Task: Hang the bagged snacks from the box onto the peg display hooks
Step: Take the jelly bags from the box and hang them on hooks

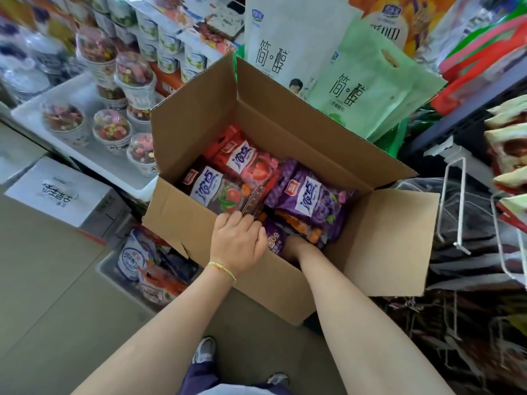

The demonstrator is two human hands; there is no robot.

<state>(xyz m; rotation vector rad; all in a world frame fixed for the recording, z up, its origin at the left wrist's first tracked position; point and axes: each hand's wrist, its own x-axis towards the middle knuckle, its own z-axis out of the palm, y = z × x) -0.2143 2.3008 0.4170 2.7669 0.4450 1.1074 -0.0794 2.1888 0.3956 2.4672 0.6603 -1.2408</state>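
Note:
An open cardboard box (199,118) stands on the floor in front of me with several snack bags inside: a dark brown bag (212,189), a red strawberry bag (248,163) and a purple grape bag (310,195). My left hand (238,240) reaches over the near wall and pinches the near edge of the dark brown bag. My right hand (296,248) is plunged into the box under a small purple bag (275,238); its fingers are hidden. White wire peg hooks (459,212) stick out at the right, the nearest ones bare.
Snack bags (510,155) hang on the rack at far right. Large white and green bags (368,86) lean behind the box. A white tray of dessert cups (114,129) sits left, a white carton (65,195) below it, a bin of packets (148,269) by the box. My shoes (204,350) stand close to the box.

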